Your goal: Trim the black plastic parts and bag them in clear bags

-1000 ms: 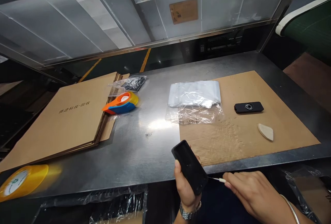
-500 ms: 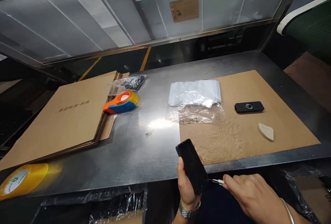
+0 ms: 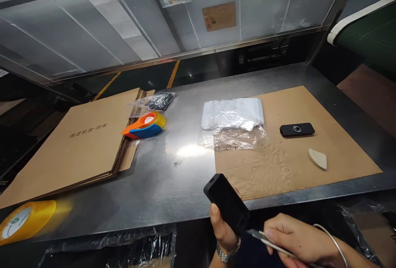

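Head view: black rectangular housing point(image 3: 229, 204) gripped in left hand point(image 3: 222, 229); craft knife point(image 3: 259, 235) pinched in right hand point(image 3: 292, 235).
Housing sits tilted over the front edge of the steel bench point(image 3: 167, 193); blade points toward its lower end, contact cannot be determined. Black device point(image 3: 306, 129) with circular fitting lies on cardboard sheet point(image 3: 278, 173), near beige wedge-shaped pad point(image 3: 317, 159).

The metal desk point(image 3: 173, 193) carries a cardboard stack point(image 3: 83, 148), yellow tape point(image 3: 41, 216) and a brown sheet point(image 3: 260, 179). Clear bags point(image 3: 232, 114) overlap the sheet.
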`<state>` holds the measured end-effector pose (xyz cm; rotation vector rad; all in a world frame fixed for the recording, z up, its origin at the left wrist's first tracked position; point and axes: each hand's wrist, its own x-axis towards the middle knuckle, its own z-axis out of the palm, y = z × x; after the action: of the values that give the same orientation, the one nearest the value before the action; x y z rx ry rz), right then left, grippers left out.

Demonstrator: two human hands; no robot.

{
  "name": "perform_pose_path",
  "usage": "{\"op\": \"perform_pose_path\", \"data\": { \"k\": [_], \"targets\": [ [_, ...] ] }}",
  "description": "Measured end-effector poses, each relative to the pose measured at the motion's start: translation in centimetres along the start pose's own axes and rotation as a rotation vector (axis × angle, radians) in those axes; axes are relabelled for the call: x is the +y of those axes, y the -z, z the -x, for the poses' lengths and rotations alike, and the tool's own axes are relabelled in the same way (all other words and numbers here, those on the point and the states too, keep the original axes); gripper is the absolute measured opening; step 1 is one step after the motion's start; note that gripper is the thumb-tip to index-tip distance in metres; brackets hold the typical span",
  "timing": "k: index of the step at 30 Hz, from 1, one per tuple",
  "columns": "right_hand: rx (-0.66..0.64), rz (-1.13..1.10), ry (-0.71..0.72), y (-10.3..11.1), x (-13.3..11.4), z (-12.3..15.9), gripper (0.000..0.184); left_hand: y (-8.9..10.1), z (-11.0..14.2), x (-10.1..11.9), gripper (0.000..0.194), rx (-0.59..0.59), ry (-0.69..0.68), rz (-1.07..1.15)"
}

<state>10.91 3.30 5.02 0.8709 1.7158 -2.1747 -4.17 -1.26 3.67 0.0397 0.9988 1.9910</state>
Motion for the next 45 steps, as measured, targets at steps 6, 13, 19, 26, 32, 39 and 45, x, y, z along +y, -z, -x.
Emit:
{"op": "perform_pose_path", "data": {
  "k": [6,13,19,26,32,39,45],
  "targets": [
    [0.075,-0.314,0.152,0.2,0.2,-0.4,0.048,-0.4,-0.9,0.5,0.046,-0.043,0.132,0.015],
    [0.468,0.258,0.323,0.9,-1.9,0.0,0.027,-1.0,-0.6,0.3,0.044,-0.022,0.317,-0.013],
    [0.495,0.489,0.4,0.0,-2.8,-0.6,0.027,-1.0,-0.2,-0.3,0.048,-0.04,0.496,-0.013],
    [0.429,0.761,0.402,-0.3,-3.5,-0.6,0.026,-1.1,0.8,-1.0,0.049,-0.005,0.685,0.006],
    [0.405,0.838,0.355,0.0,-3.6,-0.3,0.028,-1.3,1.4,-1.1,0.044,-0.013,0.725,0.02],
    [0.496,0.756,0.333,1.3,-3.6,-0.5,0.031,-0.5,2.3,-1.8,0.039,-0.087,0.77,-0.016],
    [0.628,0.581,0.316,3.7,-4.0,-0.6,0.017,-0.3,2.9,-2.2,0.052,-0.184,0.846,-0.14]
  ]
}}
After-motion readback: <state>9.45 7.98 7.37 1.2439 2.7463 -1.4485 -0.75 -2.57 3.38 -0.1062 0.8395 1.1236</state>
